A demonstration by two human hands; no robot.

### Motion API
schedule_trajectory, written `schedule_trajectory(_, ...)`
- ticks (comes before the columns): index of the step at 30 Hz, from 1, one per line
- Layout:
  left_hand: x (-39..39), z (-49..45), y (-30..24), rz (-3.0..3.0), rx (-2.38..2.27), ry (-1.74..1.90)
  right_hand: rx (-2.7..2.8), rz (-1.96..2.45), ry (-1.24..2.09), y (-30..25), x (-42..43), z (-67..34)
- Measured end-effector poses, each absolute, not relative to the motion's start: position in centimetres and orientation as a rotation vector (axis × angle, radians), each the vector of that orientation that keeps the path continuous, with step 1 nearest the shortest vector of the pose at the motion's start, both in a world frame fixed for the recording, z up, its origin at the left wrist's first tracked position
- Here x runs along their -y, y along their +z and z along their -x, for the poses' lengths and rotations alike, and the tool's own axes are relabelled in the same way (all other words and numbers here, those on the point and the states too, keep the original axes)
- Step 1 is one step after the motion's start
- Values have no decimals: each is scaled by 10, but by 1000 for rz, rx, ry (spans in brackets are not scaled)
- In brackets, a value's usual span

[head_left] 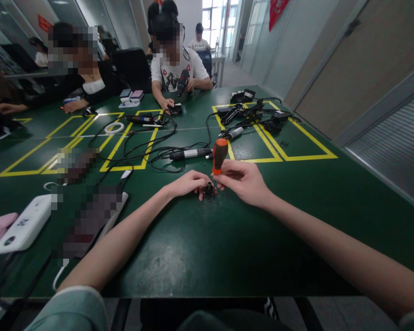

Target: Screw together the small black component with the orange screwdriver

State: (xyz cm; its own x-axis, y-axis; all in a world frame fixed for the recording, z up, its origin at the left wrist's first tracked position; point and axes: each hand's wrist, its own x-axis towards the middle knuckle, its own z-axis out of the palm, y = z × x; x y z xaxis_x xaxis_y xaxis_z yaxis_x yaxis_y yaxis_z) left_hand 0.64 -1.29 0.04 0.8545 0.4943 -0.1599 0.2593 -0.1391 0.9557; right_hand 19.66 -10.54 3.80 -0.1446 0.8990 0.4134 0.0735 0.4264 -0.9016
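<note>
My right hand (243, 180) is closed round a screwdriver with an orange and black handle (220, 155), held upright with its tip down into a small black round part (209, 191) on the green table (200, 248). My left hand (188, 182) pinches that small black part from the left and steadies it on the table top. The two hands nearly touch over the part.
Beyond my hands lie black cables, a silver and black tool (189, 154) and other dismantled black parts (248, 112) inside yellow tape boxes. A white device (24, 225) sits at the left. Other people sit at the far side and the left.
</note>
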Motion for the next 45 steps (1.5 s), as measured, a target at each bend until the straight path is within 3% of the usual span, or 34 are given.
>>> schedule_trajectory(15,11,-3,-3,-1709,-561,268,1735,918,902,51,111,-200)
schedule_trajectory(23,12,0,2,-1684,-581,274,1547,935,1082,46,109,-196)
schedule_trajectory(30,12,1,7,-1685,-612,255,1573,982,956,54,105,-201)
schedule_trajectory(45,15,0,9,-1719,-624,314,1441,828,1136,50,106,-192)
